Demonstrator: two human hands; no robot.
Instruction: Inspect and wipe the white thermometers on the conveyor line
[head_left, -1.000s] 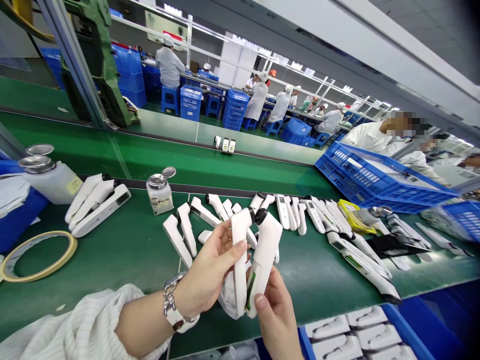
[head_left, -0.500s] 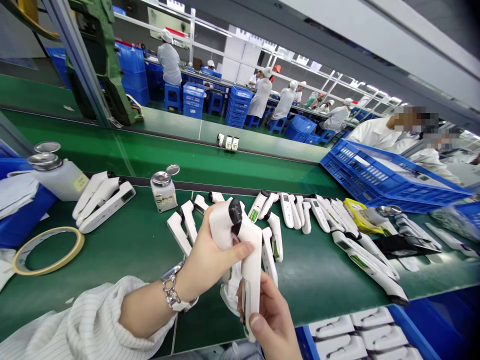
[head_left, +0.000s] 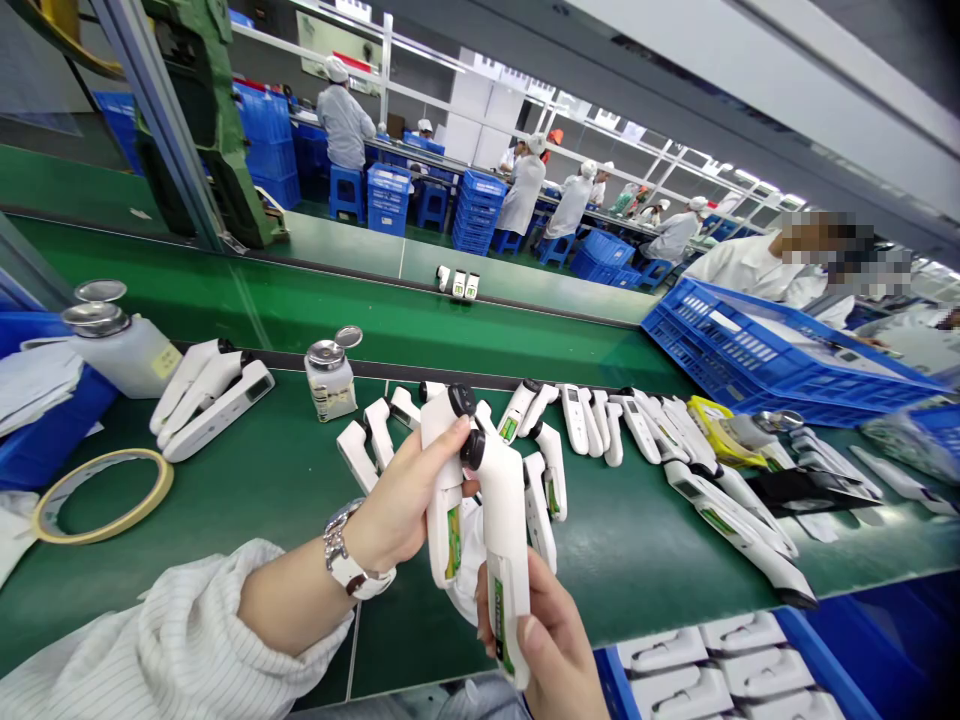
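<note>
My left hand [head_left: 401, 505] is closed around a white infrared thermometer [head_left: 444, 535], whose black tip points up and whose open handle bares a green battery. In my right hand [head_left: 559, 635], gripped low on the handle, is a second infrared thermometer [head_left: 504, 500]; its battery bay is also uncovered. The black tip of this second one sits close against the first. Behind and around my hands, several more white thermometers [head_left: 553, 470] lie on the green bench [head_left: 615, 560], some with batteries showing. A crumpled white thing under my hands is partly hidden.
At left are a tape roll [head_left: 101, 535], two pump bottles [head_left: 330, 385] and a group of thermometers [head_left: 214, 400]. Blue crates [head_left: 780, 350] stand at the back right, near a co-worker in white [head_left: 742, 262]. A blue bin [head_left: 615, 685] of thermometers sits below the bench edge.
The two thermometers have moved apart and turned, so both battery bays face me. My left thumb has left the right-hand thermometer and now lies on the left one.
</note>
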